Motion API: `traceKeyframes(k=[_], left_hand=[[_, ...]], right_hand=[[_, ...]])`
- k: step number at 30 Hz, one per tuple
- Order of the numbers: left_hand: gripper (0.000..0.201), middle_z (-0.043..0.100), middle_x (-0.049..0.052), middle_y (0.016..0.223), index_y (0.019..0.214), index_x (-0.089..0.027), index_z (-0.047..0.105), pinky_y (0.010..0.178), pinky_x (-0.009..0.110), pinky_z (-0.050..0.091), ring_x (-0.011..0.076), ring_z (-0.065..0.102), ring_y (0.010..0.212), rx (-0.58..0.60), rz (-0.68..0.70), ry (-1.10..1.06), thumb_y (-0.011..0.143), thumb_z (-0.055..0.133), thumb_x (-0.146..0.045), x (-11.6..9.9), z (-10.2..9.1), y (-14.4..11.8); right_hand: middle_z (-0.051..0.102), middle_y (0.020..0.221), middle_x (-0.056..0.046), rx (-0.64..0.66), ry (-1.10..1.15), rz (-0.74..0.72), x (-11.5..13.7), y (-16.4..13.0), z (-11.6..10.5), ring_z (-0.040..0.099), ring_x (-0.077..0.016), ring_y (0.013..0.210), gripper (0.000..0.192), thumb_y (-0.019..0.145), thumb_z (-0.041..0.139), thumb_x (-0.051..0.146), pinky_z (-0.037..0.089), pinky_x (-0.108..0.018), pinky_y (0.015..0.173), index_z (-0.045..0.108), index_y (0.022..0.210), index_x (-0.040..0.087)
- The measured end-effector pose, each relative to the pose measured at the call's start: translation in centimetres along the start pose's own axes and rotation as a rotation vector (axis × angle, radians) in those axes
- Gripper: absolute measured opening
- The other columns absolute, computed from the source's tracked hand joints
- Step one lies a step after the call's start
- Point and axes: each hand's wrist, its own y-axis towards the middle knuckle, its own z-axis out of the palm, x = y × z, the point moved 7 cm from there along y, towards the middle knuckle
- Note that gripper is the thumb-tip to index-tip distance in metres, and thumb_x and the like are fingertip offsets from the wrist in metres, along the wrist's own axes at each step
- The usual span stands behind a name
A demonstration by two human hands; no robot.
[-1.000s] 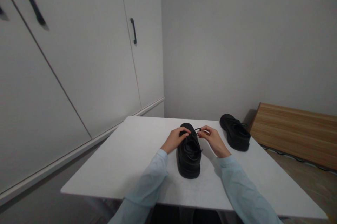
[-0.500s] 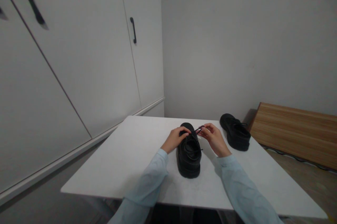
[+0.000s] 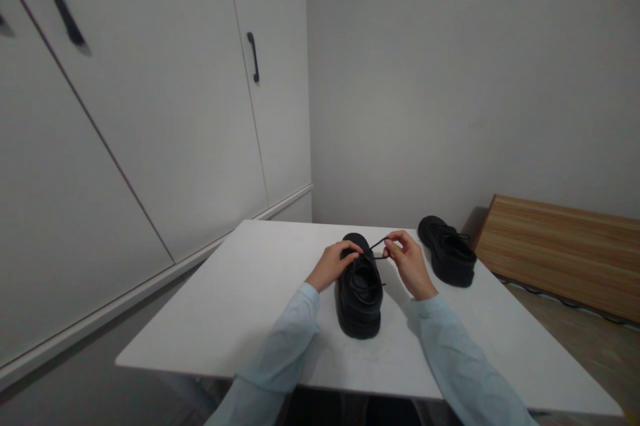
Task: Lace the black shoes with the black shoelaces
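Observation:
A black lace-up shoe point(image 3: 361, 319) stands on the white table between my hands, its heel toward me. My left hand point(image 3: 336, 264) reaches over the shoe's left side, thumb and fingers pinched at the lacing near the tongue; the bit of lace between them is mostly covered. To the right of the shoe, my right hand point(image 3: 407, 263) pinches a black shoelace point(image 3: 379, 243), drawn out from the lacing in a loop. Another lace end lies loose over the shoe's opening and sticks out at the right.
A second black shoe point(image 3: 450, 259) stands at the right edge of the white table point(image 3: 240, 306). Beyond that edge is a wood-grain board point(image 3: 560, 246) by the wall. White cabinets point(image 3: 200, 113) with dark handles rise on the left.
My right hand has shifted slightly up and to the right, and the lace loop between it and the shoe is wider and straighter. My left hand has stayed in place.

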Motion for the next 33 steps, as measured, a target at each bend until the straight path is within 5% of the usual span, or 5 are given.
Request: traceKeyframes(k=[12,18,25,33], left_hand=[[0.017,0.069,0.004,0.098,0.092,-0.018,0.067,0.09,0.028,0.043,0.0181,0.061,0.097,0.004,0.018,0.001,0.083,0.055,-0.024,0.2,0.1,0.0],[0.017,0.069,0.005,0.098,0.092,-0.018,0.067,0.091,0.029,0.043,0.0185,0.061,0.097,0.0,0.021,-0.005,0.083,0.055,-0.024,0.4,0.1,0.0],[0.017,0.069,0.004,0.099,0.092,-0.019,0.067,0.091,0.029,0.043,0.0186,0.061,0.097,0.004,0.014,0.002,0.083,0.054,-0.026,0.1,0.0,0.0],[0.017,0.069,0.005,0.097,0.091,-0.018,0.067,0.089,0.029,0.043,0.0183,0.061,0.095,-0.02,0.013,-0.025,0.082,0.056,-0.025,0.0,-0.3,0.0]], right_hand=[[0.053,0.074,0.001,-0.151,-0.279,-0.2,1.4,-0.3,-0.3,0.053,-0.0129,0.061,0.007,0.079,0.057,0.025,0.044,-0.029,0.059,0.053,0.081,0.019],[0.052,0.08,-0.003,-0.212,-0.64,-0.414,3.7,-1.1,-0.4,0.052,-0.0175,0.073,0.007,0.083,0.05,0.021,0.044,-0.032,0.067,0.057,0.08,0.02],[0.051,0.086,-0.005,-0.115,-0.786,-0.369,2.9,-0.4,-0.6,0.052,-0.0182,0.07,0.009,0.081,0.051,0.023,0.045,-0.035,0.07,0.059,0.082,0.021],[0.057,0.103,-0.008,0.059,-0.765,-0.35,1.9,-0.3,0.1,0.051,-0.0262,0.103,0.022,0.081,0.051,0.023,0.04,-0.045,0.092,0.059,0.102,0.022]])
